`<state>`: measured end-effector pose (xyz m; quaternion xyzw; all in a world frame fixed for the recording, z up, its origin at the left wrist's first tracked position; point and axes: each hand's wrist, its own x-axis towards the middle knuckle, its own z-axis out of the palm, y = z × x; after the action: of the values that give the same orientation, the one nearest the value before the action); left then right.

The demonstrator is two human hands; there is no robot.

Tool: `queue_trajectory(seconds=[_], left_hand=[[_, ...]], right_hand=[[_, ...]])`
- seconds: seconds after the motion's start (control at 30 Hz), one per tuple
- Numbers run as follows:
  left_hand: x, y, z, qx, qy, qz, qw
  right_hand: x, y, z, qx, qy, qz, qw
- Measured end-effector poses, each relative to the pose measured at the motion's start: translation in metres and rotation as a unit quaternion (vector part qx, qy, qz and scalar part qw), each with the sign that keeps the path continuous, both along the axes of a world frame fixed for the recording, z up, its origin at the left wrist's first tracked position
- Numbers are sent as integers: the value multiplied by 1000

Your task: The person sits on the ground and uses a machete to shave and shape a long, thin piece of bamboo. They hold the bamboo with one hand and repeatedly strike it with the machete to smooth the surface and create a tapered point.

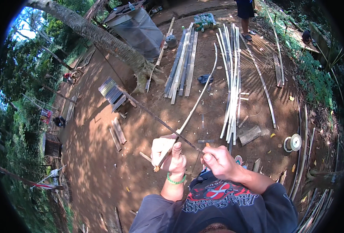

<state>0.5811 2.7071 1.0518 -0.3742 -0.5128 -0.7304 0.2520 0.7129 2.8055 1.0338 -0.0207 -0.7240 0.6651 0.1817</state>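
My left hand (172,155) is closed round the near end of a long pale stick (197,103). The stick runs away from me over the dirt and bends slightly; its short brownish end shows below my fingers. My right hand (218,161) is closed on the near end of a long, thin dark rod (156,116). That rod slants up to the far left and crosses the pale stick just beyond my left hand. Whether it is a wooden stick or a blade, I cannot tell. A small orange bit shows above my right fingers.
Long pale split strips (232,81) and darker slats (181,64) lie ahead on the ground. Right of them are a short log (249,135) and a spool (294,142). A small slatted stand (110,92) sits left, near a leaning tree trunk (102,40). A person (245,9) stands far ahead.
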Motion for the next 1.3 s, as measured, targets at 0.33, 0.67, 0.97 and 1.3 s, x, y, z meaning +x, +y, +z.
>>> queue_trajectory(seconds=[0.33,0.67,0.97,1.3], left_hand=[[6,5,2,23,21,19,999],[-1,-11,-5,1,-26,51,998],[-6,-21,-7,33,-31,31,998],[0,-26,-1,28,-21,39,999]], right_hand=[[-12,9,0,90,52,-66,992],[-31,23,-25,100,-12,-104,989],[-34,30,-38,183,20,-76,980],[-30,32,-31,171,51,-35,983]])
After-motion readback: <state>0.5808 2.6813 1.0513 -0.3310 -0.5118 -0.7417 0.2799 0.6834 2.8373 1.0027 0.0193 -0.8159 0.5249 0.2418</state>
